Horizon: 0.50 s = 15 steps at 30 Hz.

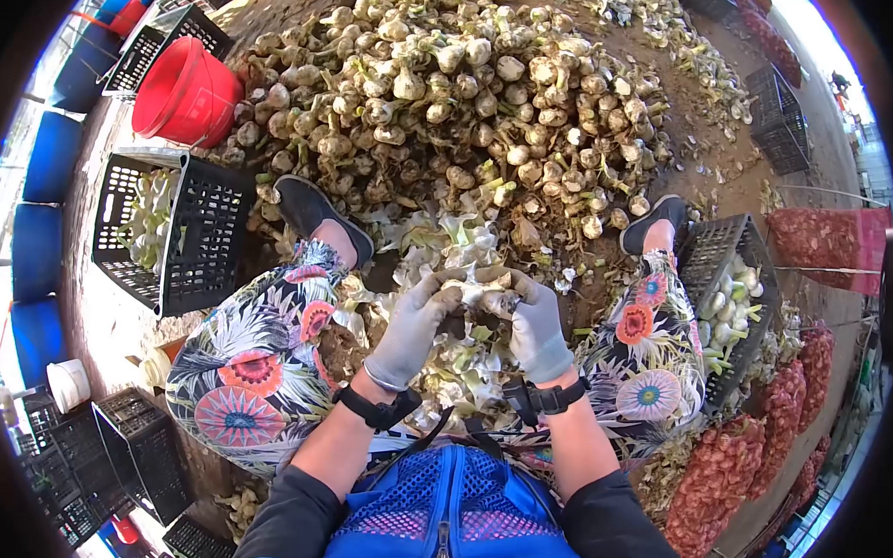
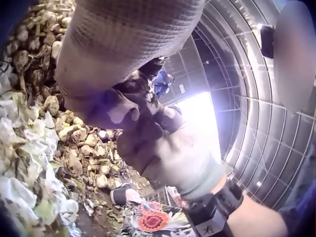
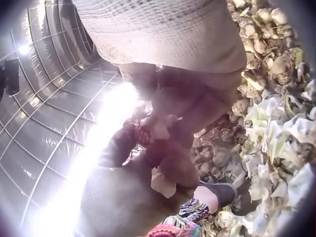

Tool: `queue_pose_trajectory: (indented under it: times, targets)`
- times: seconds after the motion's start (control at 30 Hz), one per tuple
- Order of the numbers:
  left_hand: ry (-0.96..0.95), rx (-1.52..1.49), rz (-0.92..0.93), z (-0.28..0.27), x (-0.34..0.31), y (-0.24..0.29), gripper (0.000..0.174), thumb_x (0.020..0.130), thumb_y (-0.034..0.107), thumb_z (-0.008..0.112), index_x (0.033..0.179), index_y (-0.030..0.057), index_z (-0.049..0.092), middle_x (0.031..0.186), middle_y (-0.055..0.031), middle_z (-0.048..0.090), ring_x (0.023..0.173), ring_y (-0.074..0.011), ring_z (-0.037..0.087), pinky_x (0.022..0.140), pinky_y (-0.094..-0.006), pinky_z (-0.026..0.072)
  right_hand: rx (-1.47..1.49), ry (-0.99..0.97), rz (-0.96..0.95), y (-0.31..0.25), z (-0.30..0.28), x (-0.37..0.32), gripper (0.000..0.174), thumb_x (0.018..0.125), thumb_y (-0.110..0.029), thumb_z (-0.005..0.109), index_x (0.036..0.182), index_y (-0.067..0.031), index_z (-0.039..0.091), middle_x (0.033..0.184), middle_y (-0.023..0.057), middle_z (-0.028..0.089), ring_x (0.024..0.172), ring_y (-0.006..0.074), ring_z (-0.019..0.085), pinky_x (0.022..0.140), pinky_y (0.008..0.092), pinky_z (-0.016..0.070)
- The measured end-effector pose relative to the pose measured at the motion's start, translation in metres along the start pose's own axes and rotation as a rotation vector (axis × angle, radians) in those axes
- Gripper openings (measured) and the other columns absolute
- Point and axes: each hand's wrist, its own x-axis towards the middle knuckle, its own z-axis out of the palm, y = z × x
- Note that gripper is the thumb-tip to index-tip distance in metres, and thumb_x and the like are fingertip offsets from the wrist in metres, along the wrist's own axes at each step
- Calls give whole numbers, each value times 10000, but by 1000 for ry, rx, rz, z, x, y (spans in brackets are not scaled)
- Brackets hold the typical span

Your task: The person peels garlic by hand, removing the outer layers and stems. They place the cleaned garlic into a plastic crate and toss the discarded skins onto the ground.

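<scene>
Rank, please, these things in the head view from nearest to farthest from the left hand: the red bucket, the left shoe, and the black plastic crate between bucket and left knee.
From the left hand:
1. Left shoe: ahead, slightly left.
2. Black plastic crate: left, beyond the shoe.
3. Red bucket: ahead and left, past the crate.

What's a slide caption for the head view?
Grey-gloved hands hold a soiled whitish bulb over white papery peelings, before a heap of round brownish bulbs.
</scene>
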Motion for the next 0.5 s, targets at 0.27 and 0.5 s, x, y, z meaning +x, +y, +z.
queue_pose_trajectory:
  times: [0.27, 0.5]
  targets:
    - [-173, -202, -323, -5, -7, 12, 400, 1059, 350, 367, 1181, 52, 605, 775, -55, 620, 512, -102, 509, 481, -236, 403, -608, -66, -417, -14, 3, 0, 372, 761, 101, 497, 1051, 25, 718, 984, 73, 706, 920, 157, 648, 866, 252, 486]
    - [-430, -423, -341, 6, -15, 5, 389, 1042, 412, 415, 1168, 94, 601, 726, -49, 597, 478, -107, 469, 541, -285, 454, -279, -22, -176, -16, 2, -2, 365, 846, -13, 601, 1206, 19, 655, 1035, 46, 698, 892, 112, 630, 792, 232, 487]
